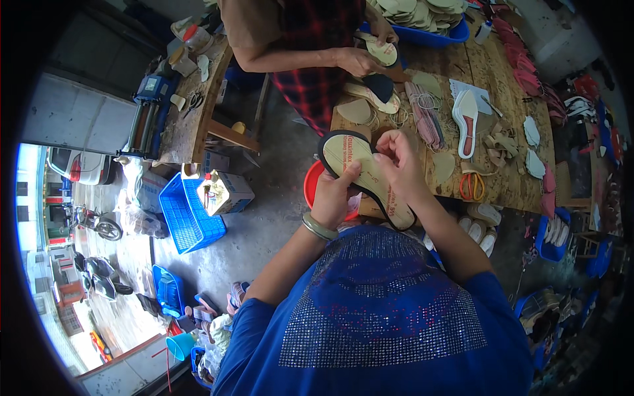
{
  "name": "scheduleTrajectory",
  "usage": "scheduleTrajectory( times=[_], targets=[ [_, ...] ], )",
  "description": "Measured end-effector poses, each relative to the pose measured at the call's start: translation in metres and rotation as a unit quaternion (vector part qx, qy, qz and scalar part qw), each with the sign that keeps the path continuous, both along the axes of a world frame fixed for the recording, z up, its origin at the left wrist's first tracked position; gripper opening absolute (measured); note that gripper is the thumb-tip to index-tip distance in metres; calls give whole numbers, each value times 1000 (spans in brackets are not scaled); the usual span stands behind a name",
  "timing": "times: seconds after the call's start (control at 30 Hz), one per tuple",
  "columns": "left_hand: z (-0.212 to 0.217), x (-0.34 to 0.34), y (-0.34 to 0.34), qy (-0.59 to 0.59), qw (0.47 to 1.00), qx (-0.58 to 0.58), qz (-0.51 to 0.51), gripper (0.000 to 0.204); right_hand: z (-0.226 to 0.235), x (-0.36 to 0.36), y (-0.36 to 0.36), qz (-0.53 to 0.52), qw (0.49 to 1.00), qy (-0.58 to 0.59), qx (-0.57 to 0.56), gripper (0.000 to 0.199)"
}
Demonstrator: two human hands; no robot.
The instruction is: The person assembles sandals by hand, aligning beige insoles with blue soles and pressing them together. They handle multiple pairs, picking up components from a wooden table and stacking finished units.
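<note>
A shoe insole (360,155), pale yellow with red print and a black edge, is held in front of my chest. My left hand (335,193) grips its near left side, the thumb lying across the pale face. Over the right edge of the insole, my right hand (399,165) is closed with bent fingers and thumb drawn together. What sits between those fingertips is too small to make out. Below the insole, a red basin (310,188) is partly covered by it and my left hand.
Across from me a person in a checked apron (310,79) handles another insole (383,53). The wooden table (456,181) bears orange-handled scissors (471,187), a white sole (465,125) and bundled strips (424,115). A blue crate (191,221) stands on the floor at left.
</note>
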State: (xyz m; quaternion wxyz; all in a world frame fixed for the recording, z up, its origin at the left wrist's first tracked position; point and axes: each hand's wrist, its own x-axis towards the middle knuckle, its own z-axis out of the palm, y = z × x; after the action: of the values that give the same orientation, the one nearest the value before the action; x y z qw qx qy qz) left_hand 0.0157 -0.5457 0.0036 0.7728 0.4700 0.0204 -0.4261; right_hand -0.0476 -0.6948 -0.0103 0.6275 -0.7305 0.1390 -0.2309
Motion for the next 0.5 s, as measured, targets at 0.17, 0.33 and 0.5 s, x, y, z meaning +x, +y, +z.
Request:
scheduleTrajectory(
  times=[0.17, 0.33, 0.5],
  targets=[
    [4, 8, -8, -65, 998, 14, 5, 24, 9, -2, -14, 93, 976, 47, 189, 29],
    [4, 19, -12, -141, 989, -40, -11, 31, 10, 3, -10, 70, 951, 41, 298, 30],
    [27, 27, -17, -108, 993, 21, -51, 54, 23, 12, -12, 78, 916, 23, 393, 28]
  ],
)
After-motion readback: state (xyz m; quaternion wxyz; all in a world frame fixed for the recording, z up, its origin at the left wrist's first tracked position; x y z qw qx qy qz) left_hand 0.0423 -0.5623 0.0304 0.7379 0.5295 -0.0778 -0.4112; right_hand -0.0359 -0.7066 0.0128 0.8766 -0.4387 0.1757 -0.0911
